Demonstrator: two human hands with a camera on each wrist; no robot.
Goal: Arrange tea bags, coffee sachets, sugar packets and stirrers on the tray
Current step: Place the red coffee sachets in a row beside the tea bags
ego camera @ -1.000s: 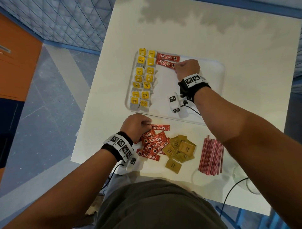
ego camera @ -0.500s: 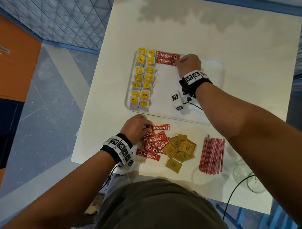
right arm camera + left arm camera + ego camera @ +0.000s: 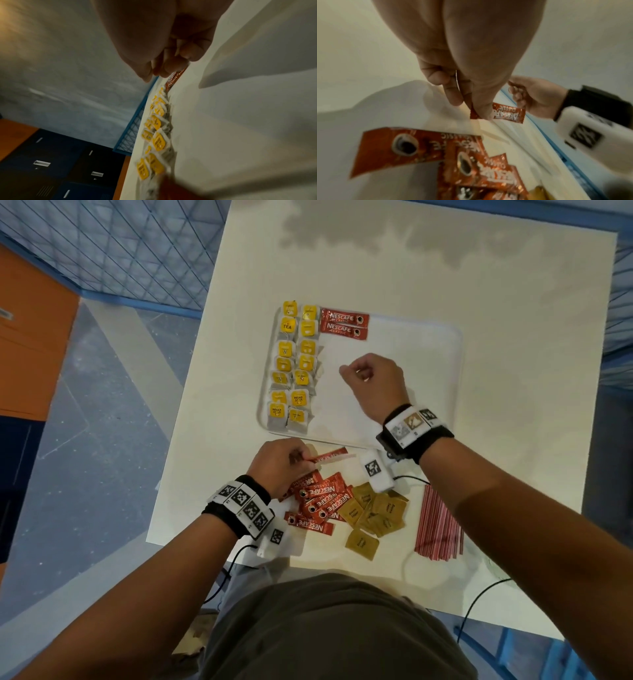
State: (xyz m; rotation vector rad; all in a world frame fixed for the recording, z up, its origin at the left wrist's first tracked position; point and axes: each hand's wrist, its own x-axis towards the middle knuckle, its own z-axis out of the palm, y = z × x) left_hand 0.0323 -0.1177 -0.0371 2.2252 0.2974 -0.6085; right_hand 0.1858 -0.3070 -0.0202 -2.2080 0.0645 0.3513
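A white tray (image 3: 421,344) holds two columns of yellow-tagged tea bags (image 3: 294,368) on its left and two red coffee sachets (image 3: 344,324) at its far edge. My right hand (image 3: 363,373) hovers over the tray's bare middle, fingers curled, holding nothing. Just in front of the tray, my left hand (image 3: 284,462) pinches one red coffee sachet (image 3: 330,455) by its end, lifted above the loose sachet pile (image 3: 318,501). The left wrist view shows that pinched sachet (image 3: 508,114). In the right wrist view the tea bags (image 3: 157,135) lie below my curled right hand (image 3: 163,70).
Brown sugar packets (image 3: 373,515) lie right of the sachet pile, and a bundle of red stirrers (image 3: 438,525) lies further right. The white table (image 3: 376,251) ends close to my body, and wrist-camera cables hang over that near edge. Beyond the table's left edge is floor.
My right hand has let go of the second sachet at the tray's far edge and pulled back toward me over the tray. My left hand has lifted one sachet off the pile.
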